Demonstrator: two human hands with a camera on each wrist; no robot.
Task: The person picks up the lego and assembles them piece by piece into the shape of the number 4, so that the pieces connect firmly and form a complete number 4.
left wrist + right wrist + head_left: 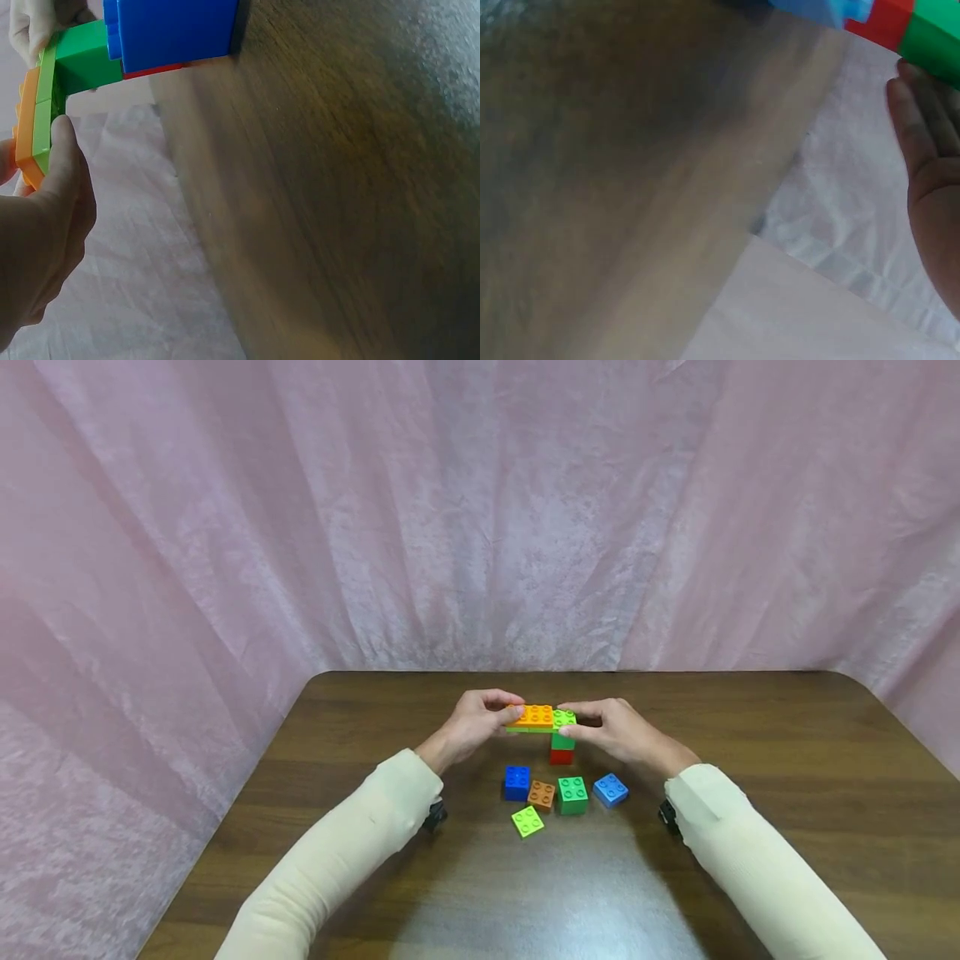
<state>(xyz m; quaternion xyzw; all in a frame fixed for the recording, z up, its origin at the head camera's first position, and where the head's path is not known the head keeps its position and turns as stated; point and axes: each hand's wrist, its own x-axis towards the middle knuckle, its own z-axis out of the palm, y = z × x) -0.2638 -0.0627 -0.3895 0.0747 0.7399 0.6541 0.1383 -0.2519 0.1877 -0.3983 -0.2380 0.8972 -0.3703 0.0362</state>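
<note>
An orange brick (536,717) sits on a lime green layer, which overhangs to the left from a stack of a green brick (562,741) over a red brick (561,757). My left hand (474,722) pinches the overhanging left end, thumb and fingers on the orange brick and the lime layer under it. At the right end, my right hand (618,728) grips the lime green brick (564,719) between thumb and fingers. In the right wrist view, the fingers of the right hand (937,180) lie beside the green brick (937,37); their tips are partly hidden.
Nearer than the stack lie a dark blue brick (517,783), a brown brick (542,795), another green brick (572,795), a lighter blue brick (611,790) and a lime green plate (527,822). A pink curtain (487,527) hangs behind the wooden table (360,710).
</note>
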